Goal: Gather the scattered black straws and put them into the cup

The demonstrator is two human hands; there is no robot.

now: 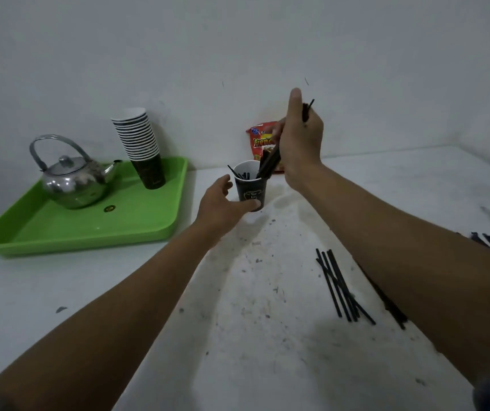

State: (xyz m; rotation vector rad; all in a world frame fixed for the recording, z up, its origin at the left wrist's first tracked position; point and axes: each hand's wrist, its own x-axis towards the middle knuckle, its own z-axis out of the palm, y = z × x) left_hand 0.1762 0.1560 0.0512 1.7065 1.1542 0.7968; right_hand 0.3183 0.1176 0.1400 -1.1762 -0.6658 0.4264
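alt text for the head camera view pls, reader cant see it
A right hand holds a bundle of black straws, lower ends inside a black paper cup that the left hand steadies on a white table. More loose straws lie at near right; a green tray at left holds a metal kettle and a stack of cups.

At nine o'clock, the kettle (pixel 71 179) was polished metal on a glossy plastic tray (pixel 59 229); the paper cup (pixel 250 188) and straws (pixel 340 284) looked matt, the table (pixel 267 321) scuffed.

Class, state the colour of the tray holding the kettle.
Bright green tray, seen in the head view.
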